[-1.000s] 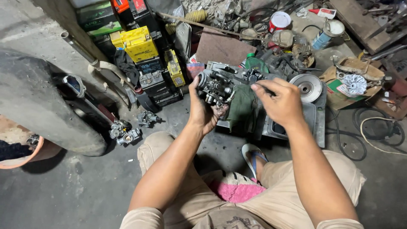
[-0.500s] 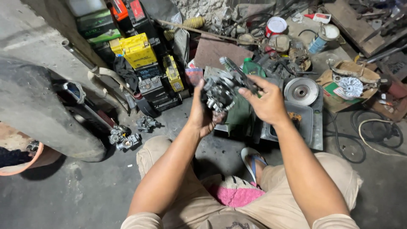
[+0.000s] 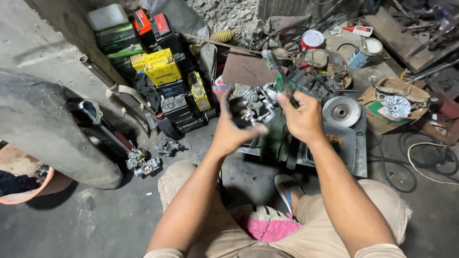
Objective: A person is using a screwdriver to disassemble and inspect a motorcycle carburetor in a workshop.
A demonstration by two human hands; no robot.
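My left hand [image 3: 233, 130] grips a dirty grey metal carburettor [image 3: 256, 106] and holds it up in front of me, thumb under it and oily fingers spread behind it. Just to its right, my right hand [image 3: 302, 118] is closed on a worn toothbrush [image 3: 273, 61]. The brush's green handle runs up from my fist, and its bristle head points away above the carburettor. Both hands hover over a metal tray [image 3: 351, 152] on the floor. I sit low with my knees apart.
Stacked yellow and black batteries [image 3: 162, 71] stand at the back left, and a tyre [image 3: 43, 129] fills the left side. Small engine parts [image 3: 143, 163] lie on the concrete. A round pulley disc [image 3: 341, 112] rests on the tray. A pink cloth [image 3: 267, 225] lies by my sandal [image 3: 286, 187].
My right hand has drawn back from the carburettor, and the toothbrush now stands up clear above it. My left hand has turned the carburettor and opened its fingers wider.
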